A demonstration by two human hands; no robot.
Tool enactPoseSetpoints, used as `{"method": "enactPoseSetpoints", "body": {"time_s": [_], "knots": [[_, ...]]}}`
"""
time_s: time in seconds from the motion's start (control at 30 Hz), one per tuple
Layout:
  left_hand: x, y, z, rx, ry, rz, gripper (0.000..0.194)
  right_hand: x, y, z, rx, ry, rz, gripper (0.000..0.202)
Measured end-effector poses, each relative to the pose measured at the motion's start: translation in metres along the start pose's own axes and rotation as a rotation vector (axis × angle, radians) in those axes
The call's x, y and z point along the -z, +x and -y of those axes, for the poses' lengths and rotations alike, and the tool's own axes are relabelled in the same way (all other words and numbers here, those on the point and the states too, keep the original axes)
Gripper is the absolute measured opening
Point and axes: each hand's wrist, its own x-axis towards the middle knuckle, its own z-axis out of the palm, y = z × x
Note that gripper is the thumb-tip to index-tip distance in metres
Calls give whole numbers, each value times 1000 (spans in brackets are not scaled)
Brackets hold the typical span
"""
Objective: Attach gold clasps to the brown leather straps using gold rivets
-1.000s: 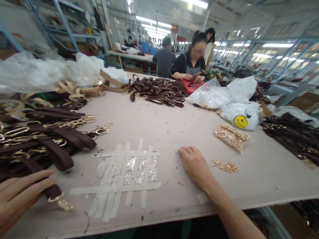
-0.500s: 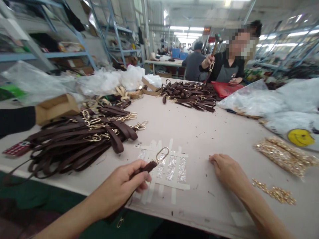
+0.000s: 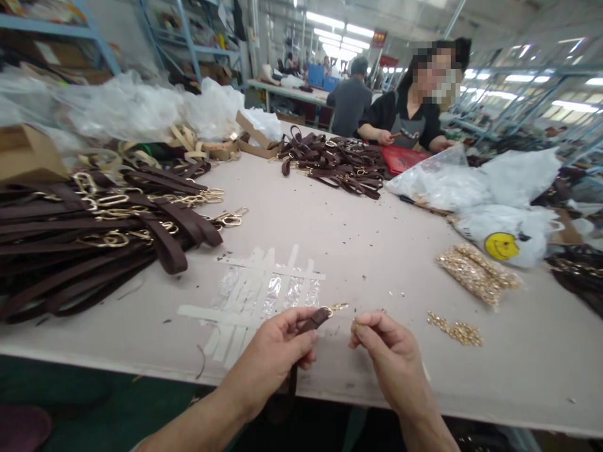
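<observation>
The left hand (image 3: 277, 349) grasped a flat, dark-brown, leather-like strap (image 3: 315, 321); whether the right hand (image 3: 390, 349) held anything was unclear.

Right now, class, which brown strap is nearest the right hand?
The one strap in the left hand, its gold clasp pointing toward the right hand; the left pile and far pile lie farther.

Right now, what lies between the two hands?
The head view shows a gold clasp on the brown strap in the left hand, short of the right hand.
</observation>
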Motion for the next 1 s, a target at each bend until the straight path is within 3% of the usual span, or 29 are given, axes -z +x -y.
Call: {"method": "enactPoseSetpoints", "body": {"time_s": [0.23,0.7,1.0], "knots": [[-10,7,17,-73,-55,69,30,-15,-5,6,-11,-12,60,20],[-21,6,14,-211,175,73,22,-17,-9,0,-144,51,94,25],[-21,0,12,-308,421,37,27,-18,-11,2,-116,113,105,23]]}}
